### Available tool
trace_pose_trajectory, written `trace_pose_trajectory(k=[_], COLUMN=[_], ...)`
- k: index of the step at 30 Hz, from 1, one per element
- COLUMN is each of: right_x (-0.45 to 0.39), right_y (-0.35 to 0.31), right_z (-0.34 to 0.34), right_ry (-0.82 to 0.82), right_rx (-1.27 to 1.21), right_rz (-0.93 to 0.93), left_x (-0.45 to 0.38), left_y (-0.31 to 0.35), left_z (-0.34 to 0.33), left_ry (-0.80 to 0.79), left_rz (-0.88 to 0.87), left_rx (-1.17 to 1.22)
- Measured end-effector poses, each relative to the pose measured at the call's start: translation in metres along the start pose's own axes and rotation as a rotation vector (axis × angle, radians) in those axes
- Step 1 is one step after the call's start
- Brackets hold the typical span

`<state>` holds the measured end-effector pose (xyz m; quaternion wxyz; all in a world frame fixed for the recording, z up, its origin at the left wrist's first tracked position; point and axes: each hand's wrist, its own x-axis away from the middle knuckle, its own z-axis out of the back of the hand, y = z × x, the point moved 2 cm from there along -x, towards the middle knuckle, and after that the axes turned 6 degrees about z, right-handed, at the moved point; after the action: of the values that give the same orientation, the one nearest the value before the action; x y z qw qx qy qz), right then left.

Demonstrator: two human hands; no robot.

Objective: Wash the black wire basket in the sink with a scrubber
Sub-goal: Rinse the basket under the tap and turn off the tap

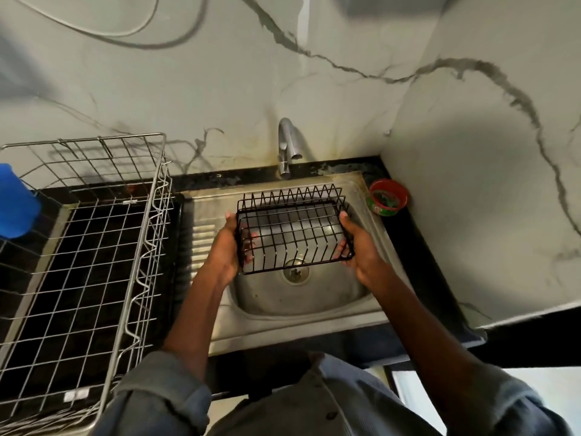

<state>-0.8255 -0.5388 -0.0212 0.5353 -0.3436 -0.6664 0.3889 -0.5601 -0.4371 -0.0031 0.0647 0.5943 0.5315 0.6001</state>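
Note:
The black wire basket point(292, 228) hangs above the steel sink point(355, 297), held between both hands and tilted so its open side faces me. My left hand point(224, 250) grips its left end, fingers curled inside the wires. My right hand point(358, 247) grips its right end the same way. The drain point(295, 272) shows through the lower wires. A small red tub point(388, 196) with something green inside sits at the sink's back right corner; whether that is the scrubber I cannot tell.
The tap point(287, 146) stands on the back wall above the sink, with no water running. A large steel wire dish rack point(81, 240) fills the counter to the left, with a blue object point(14, 202) at its far left. Marble walls close the back and right.

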Motion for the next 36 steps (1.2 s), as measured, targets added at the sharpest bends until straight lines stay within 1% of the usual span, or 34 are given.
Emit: trace_pose_trajectory(k=[1, 3, 5, 6, 9, 10, 11, 12, 14, 15, 16, 17, 19, 20, 21, 22, 23, 26, 29, 31, 33, 34, 36], right_x=[0.003, 0.011, 0.018, 0.018, 0.007, 0.002, 0.002, 0.009, 0.018, 0.020, 0.018, 0.014, 0.003, 0.002, 0.001, 0.001, -0.001, -0.010, -0.010, -0.005, -0.001, 0.000, 0.008], right_y=[-0.004, -0.010, -0.006, -0.002, 0.012, 0.013, 0.009, 0.001, -0.010, -0.009, -0.006, -0.004, 0.005, 0.010, 0.009, 0.009, 0.010, 0.011, -0.002, -0.018, -0.037, -0.050, -0.074], right_z=[0.000, 0.002, 0.005, 0.005, 0.004, 0.008, 0.011, 0.011, 0.014, 0.016, 0.018, 0.016, 0.012, 0.012, 0.013, 0.015, 0.016, 0.017, 0.020, 0.019, 0.010, 0.002, -0.018], right_ry=[0.012, -0.004, 0.023, 0.036, 0.029, 0.042, 0.051, 0.061, 0.050, 0.057, 0.066, 0.066, 0.045, 0.050, 0.072, 0.074, 0.064, 0.023, -0.041, -0.104, -0.177, -0.219, -0.277], right_rx=[0.006, 0.055, 0.071, 0.079, 0.126, 0.183, 0.232, 0.240, 0.141, 0.121, 0.135, 0.173, 0.220, 0.246, 0.273, 0.274, 0.239, 0.123, 0.136, 0.160, 0.184, 0.188, 0.206], right_rz=[0.089, 0.326, 0.483, 0.485, 0.231, 0.222, 0.262, 0.343, 0.530, 0.584, 0.604, 0.549, 0.363, 0.346, 0.382, 0.415, 0.394, 0.269, 0.270, 0.286, 0.284, 0.282, 0.301], left_x=[0.003, 0.006, 0.003, 0.002, -0.003, -0.005, -0.005, 0.000, 0.009, 0.011, 0.010, 0.009, 0.001, -0.001, -0.002, 0.000, 0.003, 0.006, 0.022, 0.033, 0.046, 0.055, 0.076], left_y=[0.001, 0.001, -0.004, -0.009, -0.019, -0.019, -0.018, -0.016, -0.011, -0.011, -0.014, -0.014, -0.014, -0.017, -0.015, -0.014, -0.012, -0.011, 0.000, 0.016, 0.042, 0.059, 0.090], left_z=[-0.003, -0.008, -0.014, -0.019, -0.029, -0.030, -0.032, -0.034, -0.038, -0.039, -0.038, -0.041, -0.041, -0.039, -0.038, -0.038, -0.039, -0.041, -0.038, -0.027, -0.016, -0.013, -0.008], left_ry=[-0.019, -0.015, 0.060, 0.100, 0.209, 0.234, 0.247, 0.240, 0.203, 0.192, 0.191, 0.211, 0.284, 0.296, 0.293, 0.276, 0.258, 0.241, 0.186, 0.203, 0.262, 0.240, 0.102], left_rz=[-0.050, -0.180, -0.348, -0.384, -0.301, -0.320, -0.366, -0.437, -0.610, -0.663, -0.673, -0.624, -0.480, -0.468, -0.488, -0.502, -0.491, -0.421, -0.302, -0.295, -0.319, -0.314, -0.234], left_rx=[-0.058, -0.125, -0.173, -0.195, -0.280, -0.320, -0.334, -0.326, -0.319, -0.352, -0.390, -0.413, -0.374, -0.364, -0.371, -0.391, -0.408, -0.368, -0.286, -0.270, -0.345, -0.404, -0.603])
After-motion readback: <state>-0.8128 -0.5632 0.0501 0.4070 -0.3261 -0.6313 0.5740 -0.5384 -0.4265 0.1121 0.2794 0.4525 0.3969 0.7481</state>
